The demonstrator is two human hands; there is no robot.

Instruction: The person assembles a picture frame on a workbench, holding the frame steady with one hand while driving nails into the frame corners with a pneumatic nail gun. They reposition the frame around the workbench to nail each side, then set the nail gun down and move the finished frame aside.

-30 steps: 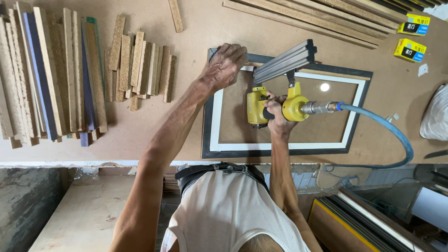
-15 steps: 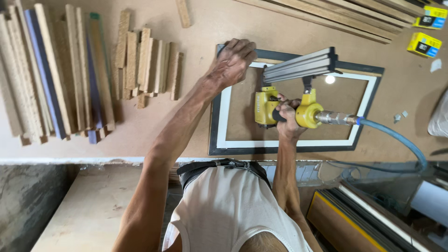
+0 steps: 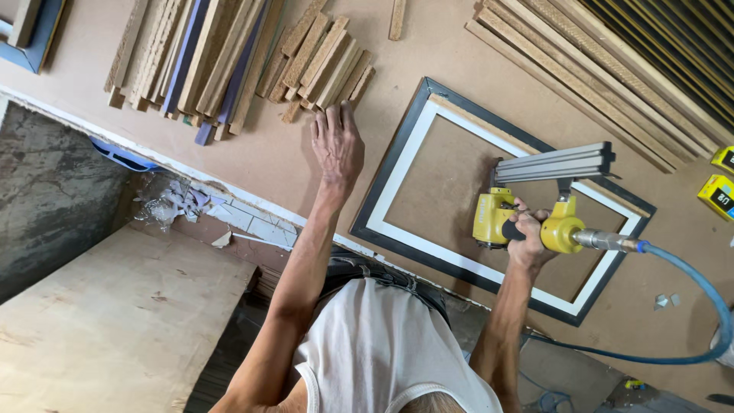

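The right hand [image 3: 527, 233] grips the yellow metal nail gun [image 3: 527, 222] tightly. The left hand [image 3: 336, 145], fingers open and flat, reaches at ten o'clock toward short wooden sticks [image 3: 325, 57]. The gun's nail could hit wrong if it tips.

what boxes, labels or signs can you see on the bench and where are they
Upper yellow box: right edge of the bench, partly cut off; small, rectangular, yellow with a dark panel.
Lower yellow box: just below the first, right of the picture frame; small, rectangular, yellow with a dark label patch.
No signs or screens in view.
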